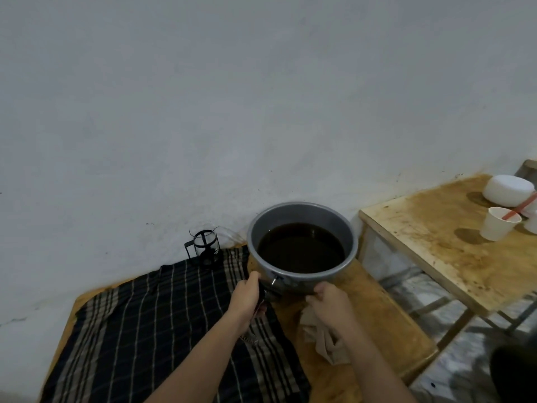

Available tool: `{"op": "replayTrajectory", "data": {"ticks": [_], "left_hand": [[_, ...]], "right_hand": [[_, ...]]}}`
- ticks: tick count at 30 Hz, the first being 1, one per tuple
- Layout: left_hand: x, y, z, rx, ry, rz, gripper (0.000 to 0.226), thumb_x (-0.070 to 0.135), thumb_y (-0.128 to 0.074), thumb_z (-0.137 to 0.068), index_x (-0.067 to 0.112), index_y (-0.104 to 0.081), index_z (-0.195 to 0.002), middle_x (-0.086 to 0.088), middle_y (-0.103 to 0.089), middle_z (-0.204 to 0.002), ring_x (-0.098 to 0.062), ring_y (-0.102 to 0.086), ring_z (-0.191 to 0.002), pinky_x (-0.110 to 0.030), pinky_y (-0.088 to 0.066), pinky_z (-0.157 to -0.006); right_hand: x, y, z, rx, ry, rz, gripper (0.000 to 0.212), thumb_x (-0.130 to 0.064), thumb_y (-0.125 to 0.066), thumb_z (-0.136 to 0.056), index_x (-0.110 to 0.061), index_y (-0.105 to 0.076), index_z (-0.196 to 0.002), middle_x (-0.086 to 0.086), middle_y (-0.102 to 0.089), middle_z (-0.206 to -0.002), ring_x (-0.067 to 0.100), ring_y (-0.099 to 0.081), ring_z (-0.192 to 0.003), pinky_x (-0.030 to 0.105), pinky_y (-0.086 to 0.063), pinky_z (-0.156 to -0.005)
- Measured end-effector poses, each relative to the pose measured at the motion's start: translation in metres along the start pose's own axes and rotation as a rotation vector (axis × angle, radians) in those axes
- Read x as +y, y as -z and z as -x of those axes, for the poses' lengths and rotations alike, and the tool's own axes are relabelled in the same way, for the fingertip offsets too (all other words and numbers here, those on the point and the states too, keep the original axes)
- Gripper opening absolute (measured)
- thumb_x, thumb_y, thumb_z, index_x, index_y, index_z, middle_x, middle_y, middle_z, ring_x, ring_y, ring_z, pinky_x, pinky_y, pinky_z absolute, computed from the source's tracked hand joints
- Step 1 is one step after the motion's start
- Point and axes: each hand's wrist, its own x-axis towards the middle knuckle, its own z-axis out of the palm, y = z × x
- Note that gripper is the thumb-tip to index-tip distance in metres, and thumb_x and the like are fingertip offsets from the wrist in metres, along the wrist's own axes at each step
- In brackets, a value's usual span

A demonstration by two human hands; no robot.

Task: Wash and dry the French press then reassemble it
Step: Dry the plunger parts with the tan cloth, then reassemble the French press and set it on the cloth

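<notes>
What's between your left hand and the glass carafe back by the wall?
Only plaid cloth in the head view. The left hand grips a dark part at the basin's near rim; the carafe stands apart on the cloth's far edge.

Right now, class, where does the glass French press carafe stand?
In the head view, the French press carafe stands upright at the far edge of the checked cloth, against the wall, just left of the metal basin of dark liquid.

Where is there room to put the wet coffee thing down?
Free: the checked cloth left of the left hand, below the glass French press. Also the side table left of the paper cup. Crowded: around the basin, by both hands and the rag.
</notes>
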Motion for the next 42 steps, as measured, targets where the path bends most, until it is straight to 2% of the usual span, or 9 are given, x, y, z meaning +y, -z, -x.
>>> {"op": "replayTrajectory", "data": {"ticks": [6,15,21,24,26,30,36,38,42], "left_hand": [[0.015,0.001,0.002,-0.006,-0.133,0.062,0.040,0.032,-0.034,-0.100,0.008,-0.064,-0.093,-0.016,-0.063,-0.090,-0.023,-0.055,-0.076,-0.031,-0.043,-0.062],[0.044,0.057,-0.013,0.161,-0.276,-0.134,0.047,0.037,-0.033,-0.100,0.011,-0.069,-0.086,-0.010,-0.068,-0.086,-0.018,-0.061,-0.081,-0.033,-0.045,-0.073],[0.064,0.146,-0.066,0.503,-0.287,-0.355,0.036,0.020,-0.043,-0.100,0.005,-0.056,-0.129,-0.013,-0.060,-0.129,-0.026,-0.056,-0.114,-0.034,-0.045,-0.094],[0.056,0.182,-0.104,0.432,-0.166,-0.455,0.049,0.015,-0.043,-0.100,0.009,-0.033,-0.148,-0.014,-0.041,-0.150,-0.030,-0.047,-0.130,-0.037,-0.042,-0.105],[0.051,0.192,-0.123,0.357,-0.137,-0.476,0.050,0.019,-0.041,-0.102,0.012,-0.028,-0.150,-0.012,-0.037,-0.153,-0.031,-0.045,-0.133,-0.038,-0.042,-0.105],[0.041,0.197,-0.153,0.290,-0.085,-0.235,0.048,0.033,-0.037,-0.103,0.015,-0.036,-0.147,-0.011,-0.049,-0.142,-0.035,-0.061,-0.111,-0.041,-0.055,-0.085],[0.026,0.184,-0.176,0.277,-0.053,-0.091,0.038,0.032,-0.036,-0.104,0.010,-0.050,-0.131,-0.008,-0.062,-0.110,-0.022,-0.059,-0.076,-0.030,-0.051,-0.062],[0.023,0.183,-0.181,0.286,-0.078,-0.095,0.031,0.031,-0.037,-0.103,0.009,-0.055,-0.115,-0.004,-0.061,-0.092,-0.022,-0.059,-0.073,-0.035,-0.052,-0.066],[0.021,0.184,-0.184,0.267,-0.077,-0.097,0.029,0.033,-0.037,-0.103,0.014,-0.056,-0.111,-0.005,-0.062,-0.100,-0.029,-0.064,-0.093,-0.038,-0.051,-0.082]], "right_hand": [[-0.070,0.024,-0.003,-0.241,0.335,-0.043,0.041,-0.036,-0.057,-0.094,-0.027,-0.052,-0.133,-0.002,-0.063,-0.120,0.009,-0.061,-0.099,0.020,-0.045,-0.084],[-0.143,-0.012,-0.038,-0.220,0.605,0.080,0.020,-0.027,-0.059,-0.094,-0.017,-0.071,-0.106,-0.004,-0.067,-0.098,0.006,-0.059,-0.088,0.020,-0.041,-0.078],[-0.217,-0.009,-0.081,-0.041,0.673,0.112,0.022,-0.025,-0.062,-0.093,-0.010,-0.071,-0.106,0.002,-0.069,-0.100,0.010,-0.059,-0.090,0.022,-0.045,-0.086],[-0.254,-0.010,-0.099,0.016,0.682,0.080,0.024,-0.026,-0.062,-0.093,-0.010,-0.069,-0.108,0.003,-0.068,-0.103,0.021,-0.066,-0.093,0.036,-0.052,-0.092],[-0.273,-0.015,-0.110,0.053,0.699,0.096,0.025,-0.025,-0.061,-0.094,-0.009,-0.067,-0.112,0.005,-0.068,-0.111,0.023,-0.066,-0.097,0.030,-0.049,-0.092],[-0.296,-0.044,-0.138,0.062,0.704,0.209,0.027,-0.025,-0.057,-0.095,-0.010,-0.065,-0.117,0.004,-0.066,-0.117,0.018,-0.059,-0.109,0.016,-0.033,-0.086],[-0.291,-0.092,-0.171,-0.049,0.659,0.330,0.030,-0.025,-0.055,-0.097,-0.008,-0.063,-0.121,0.008,-0.064,-0.121,0.021,-0.057,-0.112,0.019,-0.036,-0.088],[-0.287,-0.101,-0.179,-0.081,0.636,0.357,0.030,-0.025,-0.055,-0.097,-0.009,-0.062,-0.122,0.009,-0.063,-0.122,0.022,-0.057,-0.113,0.021,-0.038,-0.089],[-0.282,-0.116,-0.192,-0.120,0.606,0.415,0.031,-0.025,-0.056,-0.096,-0.010,-0.062,-0.122,0.009,-0.063,-0.123,0.023,-0.057,-0.114,0.027,-0.042,-0.093]]}}
